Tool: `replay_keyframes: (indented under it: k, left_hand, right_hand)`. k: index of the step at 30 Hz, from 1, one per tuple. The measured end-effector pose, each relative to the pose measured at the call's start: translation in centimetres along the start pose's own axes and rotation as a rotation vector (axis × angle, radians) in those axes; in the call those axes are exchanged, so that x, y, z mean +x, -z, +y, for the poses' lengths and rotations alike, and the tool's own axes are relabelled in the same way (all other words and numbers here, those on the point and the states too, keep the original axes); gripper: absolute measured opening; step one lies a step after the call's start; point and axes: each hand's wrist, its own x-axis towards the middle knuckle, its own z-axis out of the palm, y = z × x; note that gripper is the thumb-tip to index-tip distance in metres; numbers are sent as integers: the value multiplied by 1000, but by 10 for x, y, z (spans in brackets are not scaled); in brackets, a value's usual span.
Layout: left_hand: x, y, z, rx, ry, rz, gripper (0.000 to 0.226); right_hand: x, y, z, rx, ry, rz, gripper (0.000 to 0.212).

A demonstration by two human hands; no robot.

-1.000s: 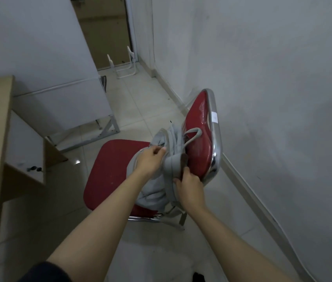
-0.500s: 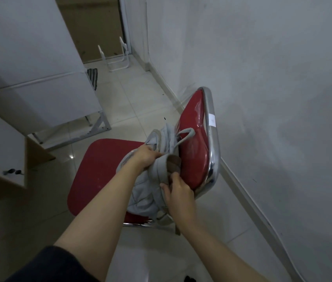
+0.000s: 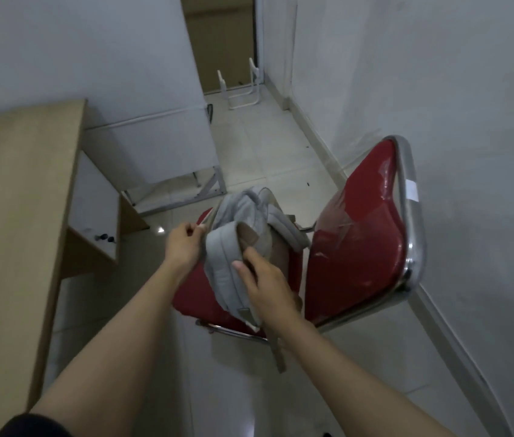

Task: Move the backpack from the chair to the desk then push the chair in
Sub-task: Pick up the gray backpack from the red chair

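Observation:
A light grey backpack (image 3: pixel 243 212) hangs above the seat of a red chair (image 3: pixel 359 241) with a chrome frame, away from the backrest. My left hand (image 3: pixel 183 247) pinches the bag's left edge. My right hand (image 3: pixel 265 279) grips its padded shoulder strap, and a tan strap end dangles below it. The wooden desk (image 3: pixel 13 200) fills the left side, its top bare. The chair stands out from the desk, backrest close to the right wall.
A white cabinet on a metal frame (image 3: pixel 155 149) stands behind the desk. A lower desk shelf (image 3: pixel 98 212) holds small dark items. A white rack (image 3: pixel 240 89) sits by the far doorway. The wall runs along the right.
The backpack has come up off the seat and away from the backrest, moving left. Both hands keep their hold. The view has swung left, so the desk top shows again.

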Motion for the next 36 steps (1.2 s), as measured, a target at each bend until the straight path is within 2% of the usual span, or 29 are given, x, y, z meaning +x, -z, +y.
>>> replay_keyframes:
  k: [2,6,8,10,12,15,17,20,25,30,33,36]
  left_hand:
    - [1,15,-12,-18,8,28,33]
    - [4,23,-25,-23,-15,21,34]
    - [4,20,-21,-33,-14,15,34]
    - [5,12,-16,-49,-11,14,35]
    - [6,4,-12,-69,-14,16,35]
    - [7,-11,-11,-111,-6,-3,30]
    - [8,-17,-12,-126,-6,-9,27]
    - [6,-24,-10,-142,-13,-37,26]
    - [0,-27,-11,-184,-29,-108,30]
    - [-8,-23,-10,-231,-39,-325,26]
    - [-5,-22,-19,-234,57,-497,45]
    - [-4,-33,-32,-426,229,-618,58]
  right_hand:
    - [5,-10,-3,58,-35,-20,24]
    - [8,-10,13,83,-154,64,21]
    - [7,0,28,55,-268,222,18]
    - [7,13,41,2,-444,465,14]
    - [10,22,40,99,-561,681,22]
    - [9,28,15,342,-449,872,33]
    - [3,23,-5,350,-306,924,32]
    - [-9,5,-16,179,-165,763,42]
    - [-16,-19,-9,237,-478,514,68]
    - [0,-24,-4,90,-587,265,98]
    - [25,-22,-4,36,-674,215,114]
    - [53,-13,-3,14,-805,227,118]
